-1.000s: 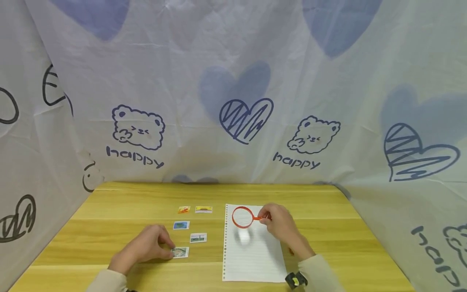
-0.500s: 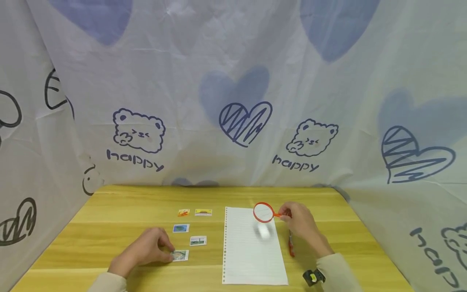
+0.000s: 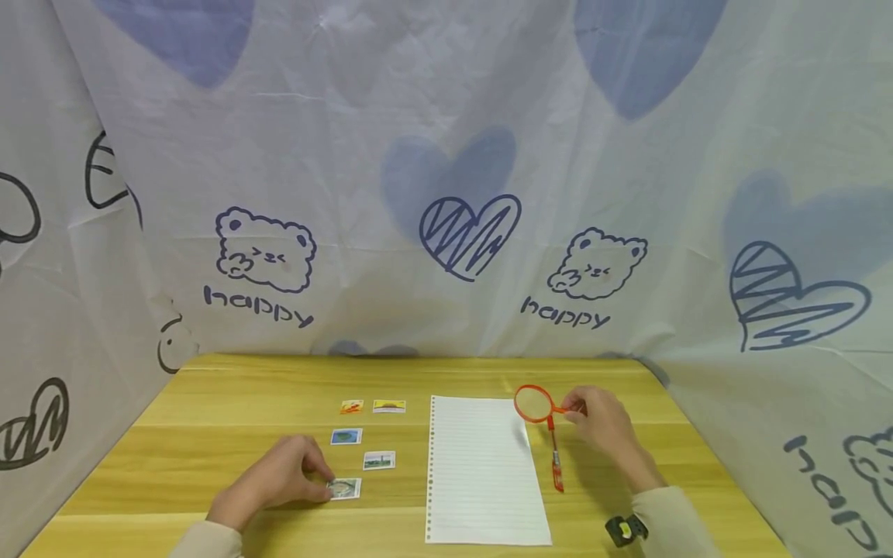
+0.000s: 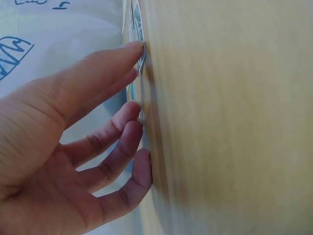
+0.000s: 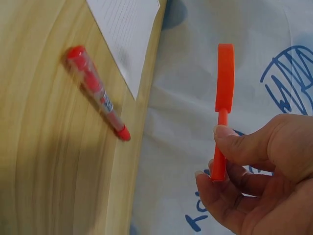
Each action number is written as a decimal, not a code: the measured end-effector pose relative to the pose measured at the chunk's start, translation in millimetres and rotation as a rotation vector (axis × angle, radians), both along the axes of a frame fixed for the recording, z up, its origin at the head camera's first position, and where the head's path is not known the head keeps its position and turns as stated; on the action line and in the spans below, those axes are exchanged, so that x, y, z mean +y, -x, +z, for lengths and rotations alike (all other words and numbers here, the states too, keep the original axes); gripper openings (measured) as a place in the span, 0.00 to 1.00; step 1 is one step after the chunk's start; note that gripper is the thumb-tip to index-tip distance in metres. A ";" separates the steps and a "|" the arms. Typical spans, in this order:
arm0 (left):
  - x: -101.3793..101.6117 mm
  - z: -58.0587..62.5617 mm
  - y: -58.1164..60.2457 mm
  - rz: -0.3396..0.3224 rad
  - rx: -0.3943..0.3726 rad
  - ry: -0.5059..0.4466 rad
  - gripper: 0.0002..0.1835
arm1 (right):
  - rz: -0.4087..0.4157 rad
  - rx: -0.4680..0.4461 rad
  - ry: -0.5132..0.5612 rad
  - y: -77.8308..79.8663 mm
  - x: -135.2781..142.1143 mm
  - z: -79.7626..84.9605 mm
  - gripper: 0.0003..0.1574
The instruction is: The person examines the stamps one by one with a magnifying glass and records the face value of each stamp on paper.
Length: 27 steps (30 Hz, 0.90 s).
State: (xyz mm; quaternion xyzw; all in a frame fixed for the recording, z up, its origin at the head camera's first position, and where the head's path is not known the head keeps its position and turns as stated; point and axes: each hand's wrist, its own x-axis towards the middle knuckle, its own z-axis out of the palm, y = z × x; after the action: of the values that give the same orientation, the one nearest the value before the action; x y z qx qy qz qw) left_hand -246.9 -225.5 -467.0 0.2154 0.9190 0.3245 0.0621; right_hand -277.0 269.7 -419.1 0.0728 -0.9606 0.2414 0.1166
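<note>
My right hand (image 3: 601, 418) pinches the handle of a red magnifying glass (image 5: 224, 78) between thumb and fingers. In the head view the round lens hangs over the paper's far right corner, near the top of a red pen (image 3: 556, 465). My left hand (image 3: 279, 473) rests on the table at the left, thumb and index fingertips touching the left edge of a greenish stamp (image 3: 346, 489). That stamp lies flat; in the left wrist view its edge shows by the thumb tip (image 4: 139, 45), and the other fingers are loosely bent.
Several other small stamps lie beyond: a green one (image 3: 379, 460), a blue one (image 3: 346, 436), a yellow one (image 3: 389, 406) and a red-yellow one (image 3: 352, 407). A lined sheet of paper (image 3: 481, 480) lies mid-table. Printed white curtains (image 3: 363, 232) surround the table.
My right hand has carried the magnifying glass rightward, from above the paper to its right edge, uncovering the pen. My left hand has stayed at the same stamp.
</note>
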 end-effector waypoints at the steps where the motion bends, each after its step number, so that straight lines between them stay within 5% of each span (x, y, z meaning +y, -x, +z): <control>1: 0.0 -0.1 0.0 0.000 0.003 0.000 0.08 | -0.004 -0.001 -0.004 -0.3 2.3 0.3 0.03; 27: 0.1 -1.4 1.5 0.008 0.017 0.011 0.08 | -0.102 -0.004 -0.026 0.8 69.9 -9.1 0.02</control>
State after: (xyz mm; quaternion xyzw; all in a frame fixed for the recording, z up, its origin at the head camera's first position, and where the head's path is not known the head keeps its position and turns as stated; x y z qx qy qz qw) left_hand -248.4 -225.4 -468.4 0.2139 0.9221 0.3180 0.0539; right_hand -277.8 339.6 -428.1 0.0249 -0.9665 0.2226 0.1256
